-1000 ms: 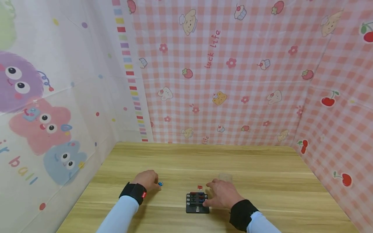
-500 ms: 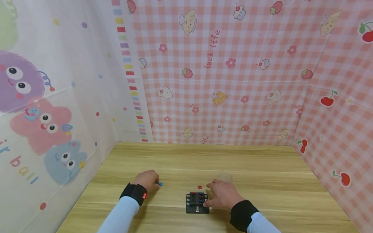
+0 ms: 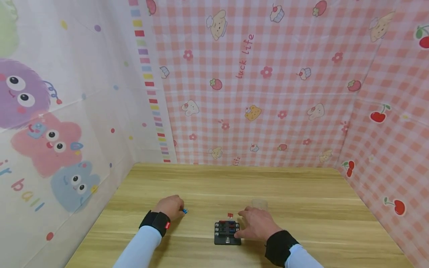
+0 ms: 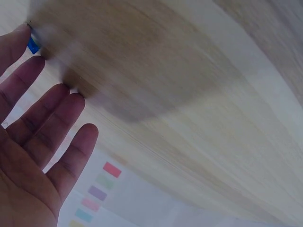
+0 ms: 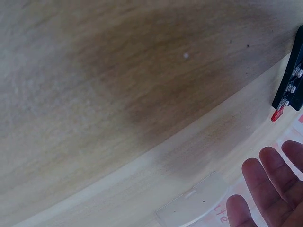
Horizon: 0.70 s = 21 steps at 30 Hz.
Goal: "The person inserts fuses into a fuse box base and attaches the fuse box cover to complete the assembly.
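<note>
In the head view my left hand (image 3: 170,207) is low over the table's left part. Its thumb and index finger pinch a small blue blade fuse (image 3: 185,211); the blue body (image 4: 32,46) shows between the two fingertips in the left wrist view. My right hand (image 3: 259,223) is at the right side of a black fuse box (image 3: 227,240), its thumb resting at the box's edge and its other fingers extended. Red and blue fuses sit in some of the box's slots. A loose red blade fuse (image 3: 230,215) lies just behind the box.
A clear plastic cover (image 3: 259,203) lies on the wooden table (image 3: 295,182) beyond my right hand, and this cover (image 5: 194,203) shows in the right wrist view too. Patterned cloth walls (image 3: 285,93) enclose the table's back and sides.
My left thumb has drawn in slightly against the blue fuse. The right hand, fuse box and red fuse have stayed in place.
</note>
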Each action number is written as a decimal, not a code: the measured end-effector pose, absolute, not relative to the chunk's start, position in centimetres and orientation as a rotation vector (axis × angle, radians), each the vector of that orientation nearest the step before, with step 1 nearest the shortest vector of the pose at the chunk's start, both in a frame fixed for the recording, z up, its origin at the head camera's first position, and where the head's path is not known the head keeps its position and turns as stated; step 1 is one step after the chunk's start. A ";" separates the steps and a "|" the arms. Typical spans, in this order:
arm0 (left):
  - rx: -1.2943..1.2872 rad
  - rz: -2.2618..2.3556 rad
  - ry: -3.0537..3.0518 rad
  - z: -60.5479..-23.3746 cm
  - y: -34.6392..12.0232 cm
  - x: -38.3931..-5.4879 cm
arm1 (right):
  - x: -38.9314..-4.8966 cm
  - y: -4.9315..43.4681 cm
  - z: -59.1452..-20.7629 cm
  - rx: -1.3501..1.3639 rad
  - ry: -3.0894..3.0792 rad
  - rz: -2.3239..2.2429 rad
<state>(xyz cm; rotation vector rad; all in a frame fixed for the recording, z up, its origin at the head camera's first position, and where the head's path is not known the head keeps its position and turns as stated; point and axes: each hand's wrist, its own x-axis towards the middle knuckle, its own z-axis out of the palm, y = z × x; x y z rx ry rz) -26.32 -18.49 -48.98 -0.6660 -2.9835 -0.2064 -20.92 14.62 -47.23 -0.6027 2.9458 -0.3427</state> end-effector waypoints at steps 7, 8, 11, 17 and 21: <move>-0.643 -0.193 -2.981 -49.0 -18.2 -26.3 | -20.9 14.6 -47.2 -0.589 2.946 -0.340; -0.642 -0.190 -2.979 -49.0 -18.2 -26.3 | -20.9 14.6 -47.2 -0.589 2.947 -0.342; -0.643 -0.177 -2.973 -49.0 -18.2 -26.3 | -20.9 14.7 -47.2 -0.598 2.953 -0.343; -0.641 -0.198 -2.973 -48.9 -18.2 -26.3 | -20.8 14.6 -47.2 -0.609 2.954 -0.334; -0.640 -0.199 -2.967 -48.8 -18.2 -26.1 | -20.8 14.5 -47.1 -0.609 2.953 -0.334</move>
